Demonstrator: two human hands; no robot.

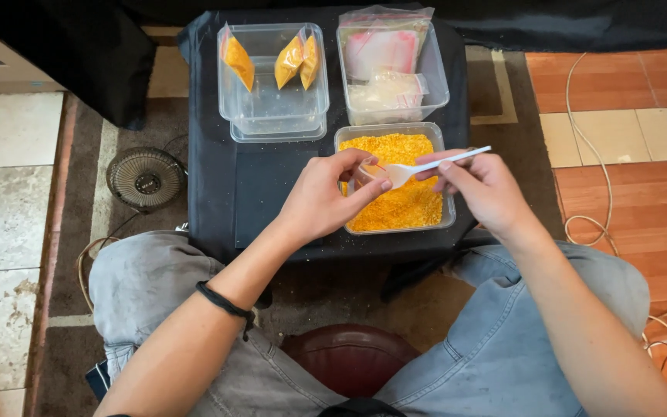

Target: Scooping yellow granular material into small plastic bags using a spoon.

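Stool: a dark red round seat (349, 357) shows between the person's knees, nearest the camera.
Legs: grey jeans (148, 286) on both sides, knees spread toward the bench.
Wristband: a black band (224, 303) circles the left forearm.
Left hand: the left hand (326, 197) pinches a small clear bag (367, 171) between thumb and fingertips, holding it over the near tub.
Right hand: the right hand (482, 185) is closed around the handle of a white plastic spoon (426, 166), with the spoon's bowl touching the mouth of the small bag.
Near tub: a clear rectangular tub (448, 216) filled with orange-yellow granules (403, 208) sits on the bench's near right part, directly under both hands.
Bench: a small bench covered in black cloth (264, 185) carries all the tubs.
Far left tub: stacked clear tubs (272, 112) hold three filled packets of orange powder (238, 62), leaning upright against the walls.
Far right tub: a clear tub (435, 85) holds a pile of empty zip bags (384, 50), some with pink strips.
Floor, left: a small round fan (146, 179) lies on the brown rug beside the bench.
Floor, right: a white cable (590, 193) loops over reddish tiles.
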